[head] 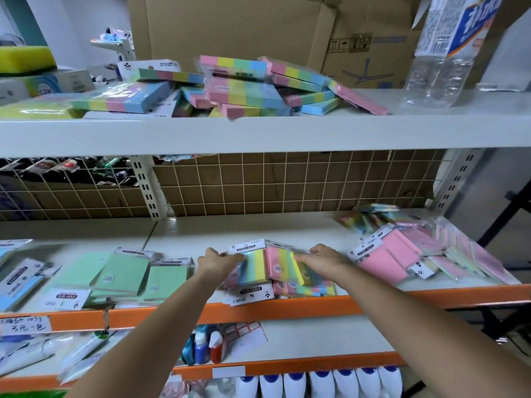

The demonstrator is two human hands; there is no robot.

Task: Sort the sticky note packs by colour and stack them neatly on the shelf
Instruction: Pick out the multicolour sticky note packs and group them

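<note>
On the middle shelf [287, 228], a small heap of rainbow-striped sticky note packs [275, 268] lies near the front edge. My left hand [217, 261] grips the left side of the heap's upper pack. My right hand [323, 258] grips the heap's right side, fingers curled over a pack's top edge. Green packs [126, 272] lie to the left, blue packs [17, 280] at the far left, pink packs [388, 261] to the right. Several more rainbow packs [244, 87] lie jumbled on the top shelf.
A clear plastic bottle [442, 58] and a cardboard box [258, 27] stand on the top shelf. A wire grid [287, 182] backs the middle shelf. Glue bottles [207, 346] and white bottles [316, 383] sit on the lower shelves. An orange rail [287, 308] edges the shelf front.
</note>
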